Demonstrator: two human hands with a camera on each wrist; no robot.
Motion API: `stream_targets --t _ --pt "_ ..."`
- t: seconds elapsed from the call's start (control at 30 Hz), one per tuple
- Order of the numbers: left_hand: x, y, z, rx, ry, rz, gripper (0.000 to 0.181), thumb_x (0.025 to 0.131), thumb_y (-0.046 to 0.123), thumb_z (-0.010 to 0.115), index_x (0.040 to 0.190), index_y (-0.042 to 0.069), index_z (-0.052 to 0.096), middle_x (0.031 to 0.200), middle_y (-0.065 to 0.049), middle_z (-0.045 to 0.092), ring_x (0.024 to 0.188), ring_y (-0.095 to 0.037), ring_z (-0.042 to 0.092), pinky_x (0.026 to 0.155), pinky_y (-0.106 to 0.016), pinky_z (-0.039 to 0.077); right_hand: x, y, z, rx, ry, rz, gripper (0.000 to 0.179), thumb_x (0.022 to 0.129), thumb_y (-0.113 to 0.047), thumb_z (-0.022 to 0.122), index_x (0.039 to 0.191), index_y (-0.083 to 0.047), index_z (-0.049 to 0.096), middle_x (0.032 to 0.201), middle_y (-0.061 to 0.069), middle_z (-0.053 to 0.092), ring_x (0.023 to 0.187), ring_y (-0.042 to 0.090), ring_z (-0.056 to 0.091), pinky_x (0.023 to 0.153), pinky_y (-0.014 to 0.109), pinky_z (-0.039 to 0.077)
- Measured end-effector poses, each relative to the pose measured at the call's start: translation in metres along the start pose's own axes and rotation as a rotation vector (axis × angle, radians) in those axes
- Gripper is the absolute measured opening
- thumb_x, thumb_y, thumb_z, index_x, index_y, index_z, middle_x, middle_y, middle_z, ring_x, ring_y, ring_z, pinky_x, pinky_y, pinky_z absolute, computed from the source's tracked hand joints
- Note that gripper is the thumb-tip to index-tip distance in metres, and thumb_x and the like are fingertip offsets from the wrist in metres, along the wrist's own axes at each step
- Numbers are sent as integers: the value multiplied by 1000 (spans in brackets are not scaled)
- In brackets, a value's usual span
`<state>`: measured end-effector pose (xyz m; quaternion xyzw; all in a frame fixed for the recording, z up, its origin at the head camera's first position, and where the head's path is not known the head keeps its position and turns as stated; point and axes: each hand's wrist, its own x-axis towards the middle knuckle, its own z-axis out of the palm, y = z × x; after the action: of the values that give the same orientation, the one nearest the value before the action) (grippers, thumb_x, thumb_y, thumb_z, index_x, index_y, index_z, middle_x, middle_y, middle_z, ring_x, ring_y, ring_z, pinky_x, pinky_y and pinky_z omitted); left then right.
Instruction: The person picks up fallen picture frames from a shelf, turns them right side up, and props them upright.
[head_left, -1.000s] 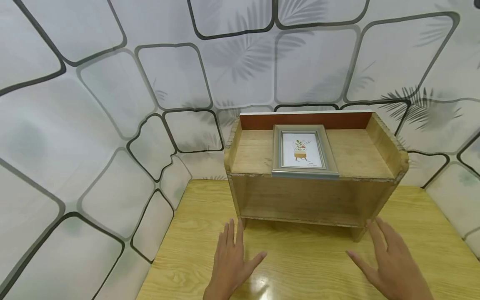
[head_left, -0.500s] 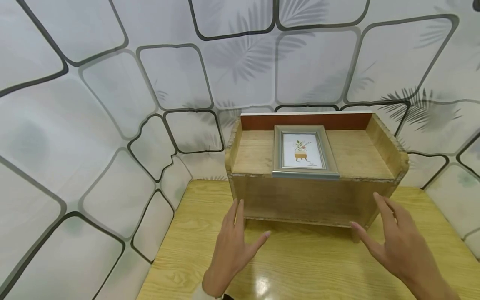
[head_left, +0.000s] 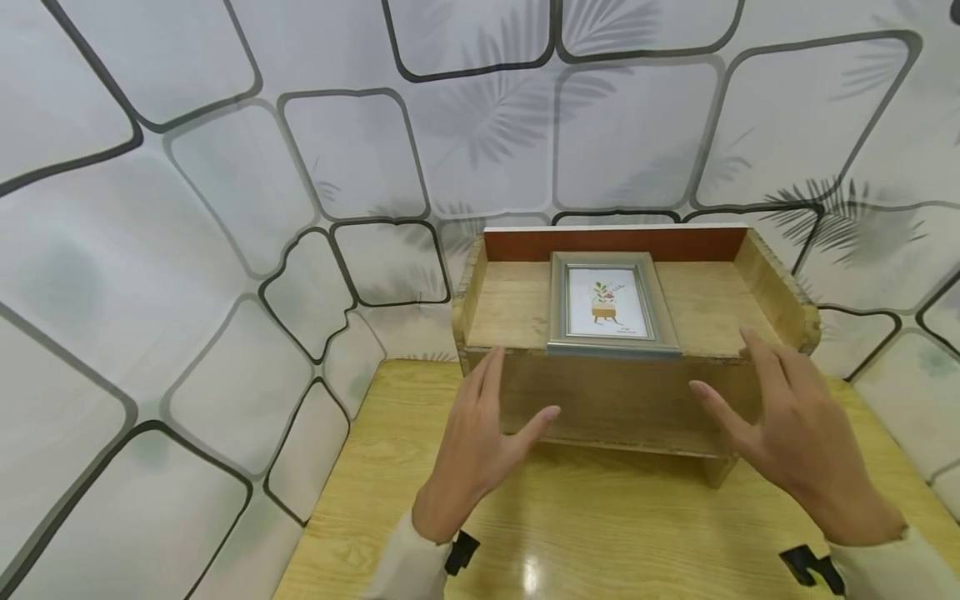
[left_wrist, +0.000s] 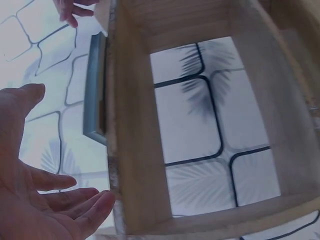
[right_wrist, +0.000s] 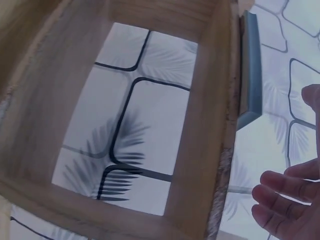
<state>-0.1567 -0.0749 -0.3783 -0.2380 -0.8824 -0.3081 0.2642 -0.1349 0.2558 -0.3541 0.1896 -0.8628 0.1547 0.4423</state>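
Observation:
A silver picture frame [head_left: 611, 302] with a potted-plant print lies face up on the top board of a small wooden shelf [head_left: 720, 304], its lower edge jutting slightly past the front. My left hand [head_left: 480, 429], fingers spread, is in front of the shelf's left part, fingertips overlapping the top board's front edge. On the other side my right hand [head_left: 795, 425] holds the same spread pose near the front right corner. Neither grips anything. In the left wrist view, the fingers [left_wrist: 85, 210] come right up to the board's edge, and the picture frame [left_wrist: 95, 87] shows side-on.
The shelf stands on a yellow wood-grain table [head_left: 375, 500] against a patterned wall [head_left: 480, 142]. Below the top board is an open compartment [left_wrist: 215, 125], through which the wall pattern shows. A raised side panel [head_left: 776, 287] borders the top on the right.
Both hands have moved up and forward from over the table to the top board's front edge, fingers still spread. The shelf and picture frame have stayed in place.

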Motion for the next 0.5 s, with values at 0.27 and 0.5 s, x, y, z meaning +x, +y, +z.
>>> stream_targets --t 0.27,0.5 --pt "48 16 -5 -23 4 -17 91 94 57 65 154 -2 34 154 -16 43 141 -29 43 113 -46 38 42 3 6 40 -134 106 78 91 -49 70 141 7 49 104 22 65 82 39 62 60 56 49" --pt "88 25 -5 1 -12 -79 87 94 56 65 153 -2 37 148 -20 49 134 -32 49 110 -44 41 80 6 13 70 -363 261 65 95 -51 64 128 4 52 107 22 62 88 40 64 64 57 49"
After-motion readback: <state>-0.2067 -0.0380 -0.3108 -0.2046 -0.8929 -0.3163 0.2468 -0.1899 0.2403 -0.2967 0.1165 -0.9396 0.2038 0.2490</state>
